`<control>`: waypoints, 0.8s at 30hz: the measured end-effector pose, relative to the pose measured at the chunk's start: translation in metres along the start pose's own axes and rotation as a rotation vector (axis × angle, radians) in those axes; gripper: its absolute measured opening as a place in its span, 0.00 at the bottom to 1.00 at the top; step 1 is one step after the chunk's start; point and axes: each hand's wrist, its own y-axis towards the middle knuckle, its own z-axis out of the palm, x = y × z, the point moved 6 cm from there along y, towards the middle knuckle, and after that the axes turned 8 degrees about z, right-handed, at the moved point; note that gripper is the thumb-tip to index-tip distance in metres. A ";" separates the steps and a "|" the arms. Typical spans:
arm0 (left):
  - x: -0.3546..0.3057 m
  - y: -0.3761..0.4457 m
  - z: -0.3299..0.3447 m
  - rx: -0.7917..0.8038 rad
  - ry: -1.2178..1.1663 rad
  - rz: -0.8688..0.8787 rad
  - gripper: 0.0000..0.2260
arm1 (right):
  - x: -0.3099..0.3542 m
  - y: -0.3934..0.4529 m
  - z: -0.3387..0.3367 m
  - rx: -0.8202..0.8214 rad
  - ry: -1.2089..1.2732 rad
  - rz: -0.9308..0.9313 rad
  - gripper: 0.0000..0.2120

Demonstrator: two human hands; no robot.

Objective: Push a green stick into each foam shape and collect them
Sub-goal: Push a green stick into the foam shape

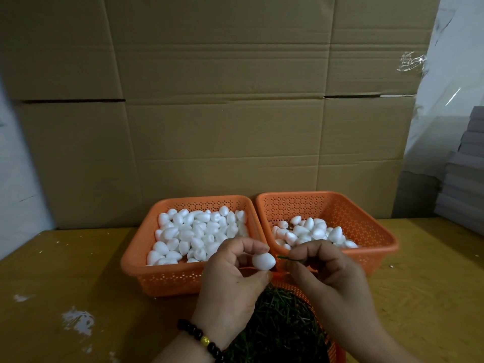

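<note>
My left hand (233,281) pinches a white egg-shaped foam shape (263,261) between thumb and forefinger. My right hand (327,273) pinches a thin green stick (284,258), whose tip points at the foam shape's right end, just short of it. Both hands hover above a round orange basket (334,344) holding a heap of green sticks (285,320). Behind them, the left orange basket (136,268) is full of plain foam shapes (199,231). The right orange basket (374,231) holds a smaller pile of foam shapes (311,231).
All baskets stand on a wooden table (78,284) with white paint marks. A wall of brown cardboard (222,100) rises behind the baskets. Clear plastic sheeting (450,87) and a stack of grey boards (466,179) are at the far right.
</note>
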 end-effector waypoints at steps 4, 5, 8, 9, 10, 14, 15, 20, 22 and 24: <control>-0.001 0.000 0.001 0.004 -0.042 -0.010 0.17 | 0.002 0.000 0.000 -0.005 0.022 0.008 0.14; -0.001 -0.001 0.001 0.004 -0.063 -0.016 0.17 | 0.002 0.000 0.000 -0.007 0.026 0.011 0.14; -0.002 -0.002 0.002 0.003 -0.148 -0.037 0.16 | 0.003 -0.001 0.000 -0.016 0.022 0.015 0.14; -0.002 -0.002 0.003 0.002 -0.196 -0.059 0.15 | 0.003 -0.001 0.000 -0.018 0.017 0.014 0.15; -0.001 -0.003 0.004 -0.002 -0.265 -0.091 0.13 | 0.004 -0.001 0.000 -0.020 0.011 0.012 0.15; 0.001 -0.002 0.010 -0.006 -0.663 -0.273 0.16 | 0.005 -0.002 0.000 -0.033 0.015 -0.003 0.15; 0.001 -0.002 0.012 0.009 -0.753 -0.314 0.18 | 0.006 -0.002 0.000 -0.037 0.021 -0.011 0.13; 0.002 -0.002 0.018 0.067 -0.979 -0.443 0.14 | 0.014 -0.002 -0.003 -0.089 -0.042 -0.104 0.09; 0.004 -0.003 0.018 0.076 -1.006 -0.469 0.12 | 0.020 -0.003 -0.002 -0.103 -0.100 -0.166 0.10; 0.005 -0.003 0.019 0.078 -1.022 -0.486 0.09 | 0.026 -0.005 -0.002 -0.124 -0.165 -0.236 0.11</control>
